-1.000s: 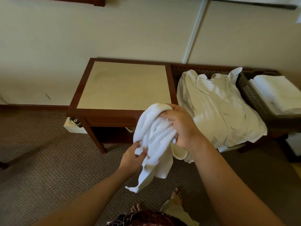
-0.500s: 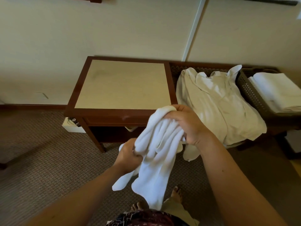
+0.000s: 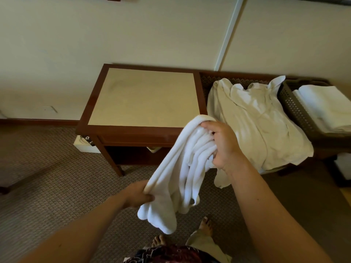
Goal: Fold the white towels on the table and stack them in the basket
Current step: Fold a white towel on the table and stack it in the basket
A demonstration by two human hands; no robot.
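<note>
A bunched white towel (image 3: 182, 168) hangs in the air in front of the wooden table (image 3: 133, 134). My right hand (image 3: 226, 147) grips its gathered upper end near the table's front right corner. My left hand (image 3: 137, 194) grips a lower edge of the same towel, down and to the left. More crumpled white towels (image 3: 260, 122) lie spread on the low bench to the right. A dark perforated basket (image 3: 296, 107) at the far right holds folded white towels (image 3: 326, 107).
The table's beige top (image 3: 144, 97) sits against the wall. A white box (image 3: 85, 147) stands on the carpet under the table's left side. My bare feet (image 3: 206, 223) are on the carpet below the towel.
My left hand has slid down and left along the towel, stretching it out between both hands. The right hand stays gripping the top by the table corner.
</note>
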